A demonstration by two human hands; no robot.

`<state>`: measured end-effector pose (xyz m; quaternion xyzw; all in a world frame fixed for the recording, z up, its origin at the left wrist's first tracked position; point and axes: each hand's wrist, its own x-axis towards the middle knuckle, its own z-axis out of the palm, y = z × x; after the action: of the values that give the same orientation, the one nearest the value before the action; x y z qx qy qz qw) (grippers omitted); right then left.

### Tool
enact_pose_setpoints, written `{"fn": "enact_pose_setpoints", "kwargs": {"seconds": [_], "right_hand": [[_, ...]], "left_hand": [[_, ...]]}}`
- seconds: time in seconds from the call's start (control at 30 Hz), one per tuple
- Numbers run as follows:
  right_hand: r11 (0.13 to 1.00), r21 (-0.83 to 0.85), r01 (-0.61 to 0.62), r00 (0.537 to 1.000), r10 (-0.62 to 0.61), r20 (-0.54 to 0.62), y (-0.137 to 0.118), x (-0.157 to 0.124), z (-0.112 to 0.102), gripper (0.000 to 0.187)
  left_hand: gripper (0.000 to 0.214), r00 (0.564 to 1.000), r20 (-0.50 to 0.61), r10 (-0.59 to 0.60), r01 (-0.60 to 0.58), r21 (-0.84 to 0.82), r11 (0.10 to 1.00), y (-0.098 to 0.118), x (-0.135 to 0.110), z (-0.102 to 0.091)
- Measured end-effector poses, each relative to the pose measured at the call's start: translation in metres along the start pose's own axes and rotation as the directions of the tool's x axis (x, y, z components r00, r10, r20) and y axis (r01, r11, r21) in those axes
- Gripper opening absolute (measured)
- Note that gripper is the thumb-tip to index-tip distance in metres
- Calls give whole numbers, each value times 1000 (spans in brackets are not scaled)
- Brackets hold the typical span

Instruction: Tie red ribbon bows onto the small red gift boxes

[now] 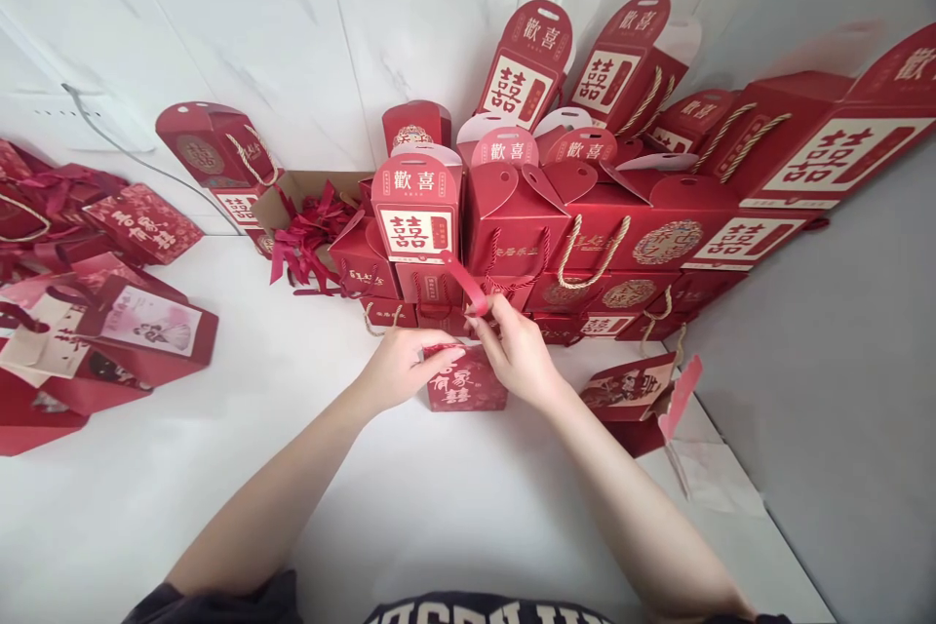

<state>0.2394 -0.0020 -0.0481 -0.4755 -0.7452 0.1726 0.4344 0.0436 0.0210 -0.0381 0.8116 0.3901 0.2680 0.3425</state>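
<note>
Resting on the surface (292,478), the box (472,392) looks like thin card: probably light, stiff at its edges and easily dented, so best held gently by its top edge. The left hand (406,366) has thumb and fingers closed there; the right hand (521,351) pinches the ribbon (474,291), likely soft and slippery. The box is mottled red with white characters.

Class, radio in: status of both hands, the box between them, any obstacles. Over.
Left hand at box top; right hand pinching ribbon; stacked boxes close behind.
</note>
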Motion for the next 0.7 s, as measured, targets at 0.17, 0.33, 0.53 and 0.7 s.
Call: {"fn": "enact_pose_setpoints", "kwargs": {"seconds": [0.17,0.33,0.53,0.7], "right_hand": [[993,15,120,992,-121,34,-7,1,-15,11],[996,57,63,982,-72,174,-3,0,-7,4],[995,55,81,989,-87,123,1,0,4,4],[994,49,95,989,-100,111,0,0,2,6]], "left_hand": [[27,994,-110,-24,30,52,998,-3,1,-8],[24,991,-123,-58,71,104,992,-4,1,-9],[28,992,-125,-29,46,136,990,-1,-1,-13],[32,995,-83,-53,66,159,985,2,0,-16]]}}
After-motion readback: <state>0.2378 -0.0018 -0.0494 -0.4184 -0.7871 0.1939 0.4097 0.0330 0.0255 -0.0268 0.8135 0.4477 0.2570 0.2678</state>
